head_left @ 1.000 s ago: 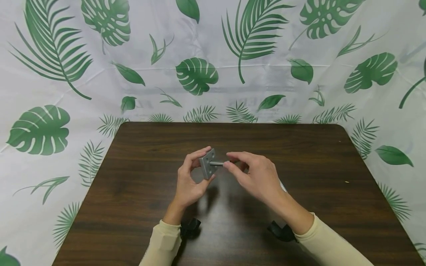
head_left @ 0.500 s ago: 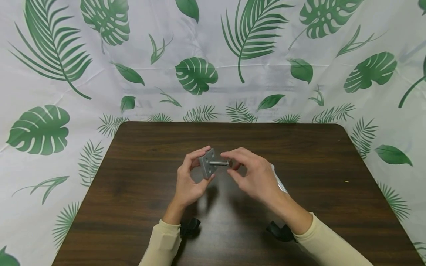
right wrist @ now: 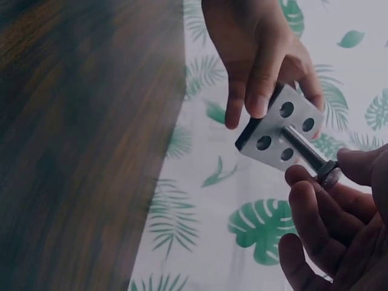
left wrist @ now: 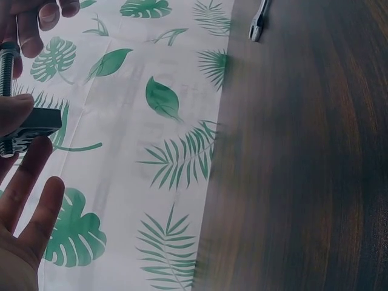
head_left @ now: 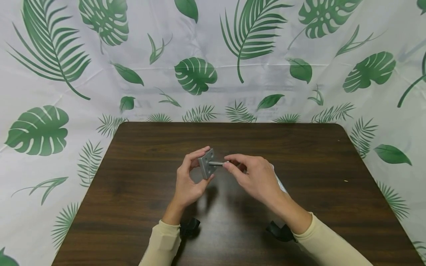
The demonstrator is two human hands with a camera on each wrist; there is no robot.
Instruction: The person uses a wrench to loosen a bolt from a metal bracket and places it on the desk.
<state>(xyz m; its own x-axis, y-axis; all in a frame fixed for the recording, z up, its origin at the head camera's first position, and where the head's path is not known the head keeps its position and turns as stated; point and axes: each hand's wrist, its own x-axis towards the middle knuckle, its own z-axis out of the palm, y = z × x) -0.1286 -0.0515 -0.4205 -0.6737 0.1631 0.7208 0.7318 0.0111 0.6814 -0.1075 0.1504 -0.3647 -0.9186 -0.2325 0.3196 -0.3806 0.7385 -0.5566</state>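
Note:
My left hand [head_left: 190,184] grips a square grey metal plate [head_left: 207,164] by its edges, thumb below and fingers above. Several round holes [right wrist: 286,110] pierce the plate around its middle. A steel hex bolt [head_left: 217,163] stands in the centre of that plate, its shank sticking out to the right. In the left wrist view, threads [left wrist: 6,147] also show beyond the plate's other side. The thumb and fingers of my right hand [head_left: 257,179] pinch the bolt's hex head [right wrist: 328,173]. In the head view those fingers hide the head.
Both hands are above a dark wood-grain table [head_left: 149,147]. A silver wrench end [left wrist: 257,27] lies on it in the left wrist view. In the head view, something silvery [head_left: 280,182] shows behind the right hand. A white leaf-print sheet [head_left: 146,92] hangs behind.
Half a second ago the right fingers were spread apart at the bolt and its head was visible. Now they have closed on the head again. The left hand and plate stay nearly still.

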